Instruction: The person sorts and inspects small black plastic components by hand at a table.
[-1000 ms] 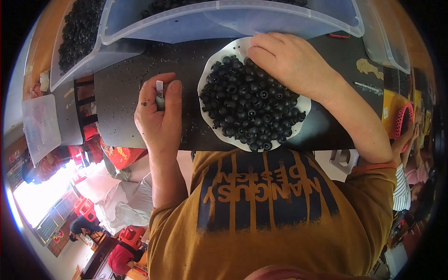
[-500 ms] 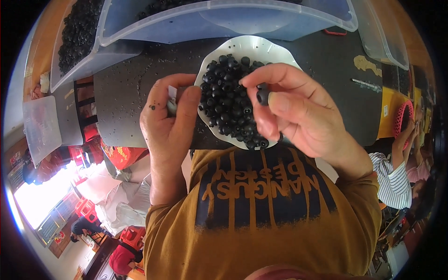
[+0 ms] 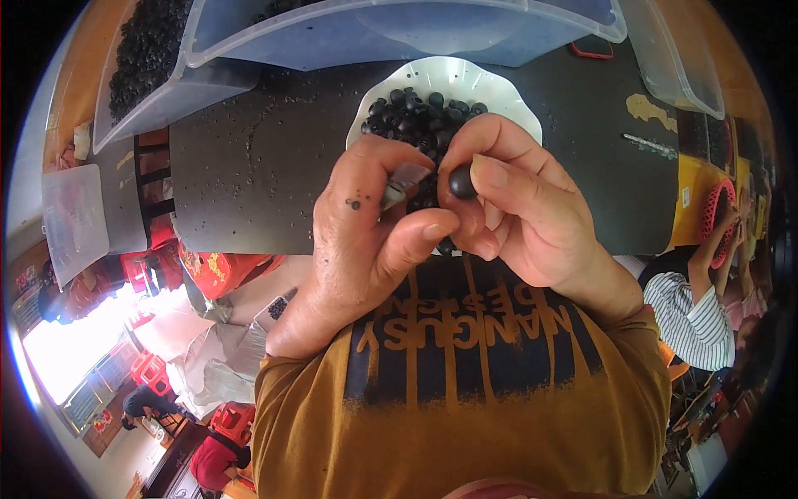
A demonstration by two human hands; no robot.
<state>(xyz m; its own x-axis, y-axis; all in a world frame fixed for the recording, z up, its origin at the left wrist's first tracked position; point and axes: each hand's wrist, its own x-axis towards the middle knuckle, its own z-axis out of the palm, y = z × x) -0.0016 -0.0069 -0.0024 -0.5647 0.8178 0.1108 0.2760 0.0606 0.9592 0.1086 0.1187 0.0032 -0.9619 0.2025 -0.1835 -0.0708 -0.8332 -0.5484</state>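
Observation:
Between thumb and fingers of my right hand [image 3: 540, 208] is a small round black rubber-like piece [image 3: 462, 181], its smooth side showing. My left hand [image 3: 345, 224] is closed around a small tool with a flat pale grey end [image 3: 406, 176]; most of it is hidden in the fingers, so its kind cannot be told. The left thumb points toward the black piece, and the two hands nearly meet. Beneath them stands a white scalloped bowl [image 3: 519, 96] with many similar black pieces [image 3: 407, 112], partly covered by my hands.
A large clear plastic bin [image 3: 399, 37] stands behind the bowl, and another bin of black pieces [image 3: 150, 62] is at far left. Small black scraps dot the dark table [image 3: 241, 183]. A red-edged phone [image 3: 592, 46] lies at back right. A co-worker's striped sleeve [image 3: 686, 308] shows at right.
My left hand has moved right with the grey-ended tool, close to my right hand. The black piece has turned, so its smooth side now shows.

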